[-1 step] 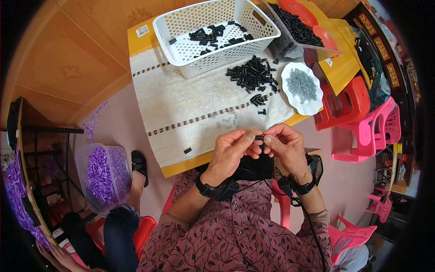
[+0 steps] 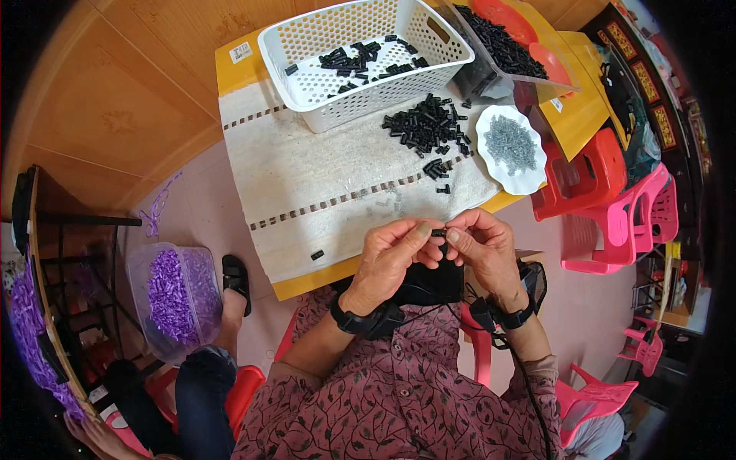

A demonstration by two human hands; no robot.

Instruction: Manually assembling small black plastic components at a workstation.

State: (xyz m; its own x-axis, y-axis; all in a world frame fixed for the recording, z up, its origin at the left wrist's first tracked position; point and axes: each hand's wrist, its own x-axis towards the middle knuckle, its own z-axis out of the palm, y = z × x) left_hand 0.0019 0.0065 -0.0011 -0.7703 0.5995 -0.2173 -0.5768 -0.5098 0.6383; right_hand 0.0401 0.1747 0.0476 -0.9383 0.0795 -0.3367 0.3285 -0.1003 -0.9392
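Note:
Just off the table's front edge, my left hand (image 2: 391, 259) pinches a small black plastic piece (image 2: 438, 232) between thumb and fingertips. My right hand (image 2: 487, 249) is closed too, its thumb and forefinger meeting at the other end of the same piece. The fingertips hide part of it. Beyond my hands lies a heap of similar black pieces (image 2: 425, 125), with a smaller cluster (image 2: 436, 169) nearer me. One loose black piece (image 2: 317, 254) rests toward the front left. Small clear pieces (image 2: 512, 144) fill a white scalloped plate (image 2: 526, 184) on the right.
A white perforated basket (image 2: 368, 97) with scattered black pieces stands at the back. Beside it is a clear bin (image 2: 491, 86) of black pieces. On the floor sits a tub (image 2: 201, 337) of purple pieces. Pink stools (image 2: 606, 230) stand right. Another person's hand (image 2: 96, 437) shows lower left.
My hands and the black piece look the same. Only the other person's hand at the lower left has shifted slightly.

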